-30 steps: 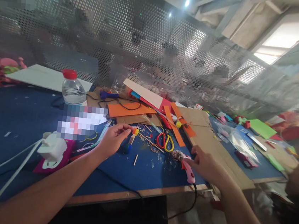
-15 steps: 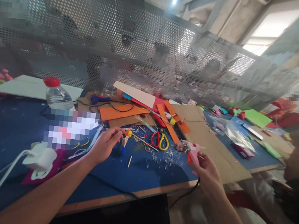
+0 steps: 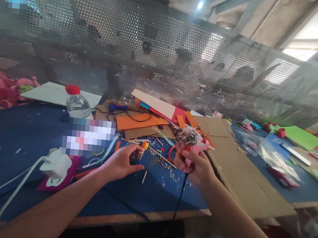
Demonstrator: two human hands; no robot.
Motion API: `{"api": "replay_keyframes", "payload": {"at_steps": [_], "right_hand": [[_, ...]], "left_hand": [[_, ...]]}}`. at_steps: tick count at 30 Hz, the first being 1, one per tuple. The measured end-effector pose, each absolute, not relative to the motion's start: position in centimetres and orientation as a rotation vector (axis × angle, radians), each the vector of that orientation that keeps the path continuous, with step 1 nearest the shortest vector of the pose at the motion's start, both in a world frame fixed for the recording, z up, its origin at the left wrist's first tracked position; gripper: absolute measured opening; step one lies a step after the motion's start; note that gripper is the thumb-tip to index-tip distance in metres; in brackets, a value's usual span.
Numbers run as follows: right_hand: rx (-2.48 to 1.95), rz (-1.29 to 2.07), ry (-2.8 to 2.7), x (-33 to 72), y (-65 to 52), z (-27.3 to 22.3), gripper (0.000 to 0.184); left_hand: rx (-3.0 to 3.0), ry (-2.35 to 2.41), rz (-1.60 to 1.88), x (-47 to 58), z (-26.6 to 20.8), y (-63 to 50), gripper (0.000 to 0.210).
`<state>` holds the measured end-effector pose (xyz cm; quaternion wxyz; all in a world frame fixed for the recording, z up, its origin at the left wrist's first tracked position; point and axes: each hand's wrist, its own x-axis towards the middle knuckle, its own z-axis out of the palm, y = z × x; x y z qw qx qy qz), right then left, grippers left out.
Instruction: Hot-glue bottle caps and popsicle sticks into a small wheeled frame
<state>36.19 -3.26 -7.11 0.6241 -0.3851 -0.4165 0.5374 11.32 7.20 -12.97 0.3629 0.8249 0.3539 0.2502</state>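
Gripped a pink plastic glue gun (image 3: pixel 198 148) in the closed fingers of the right hand (image 3: pixel 197 169), raised above the blue-surfaced table (image 3: pixel 165 195), with its grey-matted tip (image 3: pixel 188 135) pointing left and its black cord (image 3: pixel 180 197) hanging down. Held the left hand (image 3: pixel 122 162) with thumb and fingers parted beside a small yellow-topped wooden-stick piece (image 3: pixel 145 146) — partly hidden, so could not tell whether touching. Had a short pale stick (image 3: pixel 144 177) nearby — loose on the table.

Glue gun (image 3: pixel 197 148) smooth plastic; bottle (image 3: pixel 77 106) glossy plastic; cardboard (image 3: pixel 244 173) matt.
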Motion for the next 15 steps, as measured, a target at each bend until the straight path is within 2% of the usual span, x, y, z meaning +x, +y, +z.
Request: {"api": "replay_keyframes", "payload": {"at_steps": [8,15], "right_hand": [[-0.924,1.302,-1.092,35.7,1.7,-9.8,0.044],[-1.052,1.254,-1.042,36.6,0.6,-12.2,0.043]], "left_hand": [[2.191,0.997,0.561,11.4,-11.8,6.4,0.039],[2.238,0.974,0.626,11.3,-11.8,6.4,0.023]]}}
